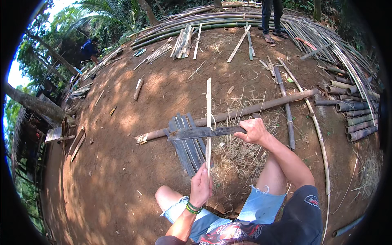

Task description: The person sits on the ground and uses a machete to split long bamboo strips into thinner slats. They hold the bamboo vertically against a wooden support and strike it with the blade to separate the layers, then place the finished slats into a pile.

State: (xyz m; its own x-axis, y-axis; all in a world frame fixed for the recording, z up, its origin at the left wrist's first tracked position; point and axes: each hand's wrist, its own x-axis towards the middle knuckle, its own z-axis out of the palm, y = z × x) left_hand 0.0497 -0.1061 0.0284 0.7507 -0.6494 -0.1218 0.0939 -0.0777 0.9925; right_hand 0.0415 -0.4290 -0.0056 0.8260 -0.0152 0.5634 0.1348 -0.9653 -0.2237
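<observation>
My right hand (254, 131) is closed round the handle of a machete (200, 132), whose long dark blade points left. The blade lies across a pale bamboo strip (209, 102), and a thin curled shaving (213, 121) stands at the crossing. Lower down, my left hand (201, 185) grips the near end of that strip, which runs straight away from me. Beneath the blade are several dark split bamboo slats (185, 153) on the ground. A brown bamboo pole (241, 112) lies crosswise just beyond them.
Shavings (241, 155) are heaped beside my right knee. Cut bamboo sections (355, 114) are stacked at the right, and long poles (183, 27) line the far side. One person (271, 18) stands at the back; another (87, 49) is at the far left.
</observation>
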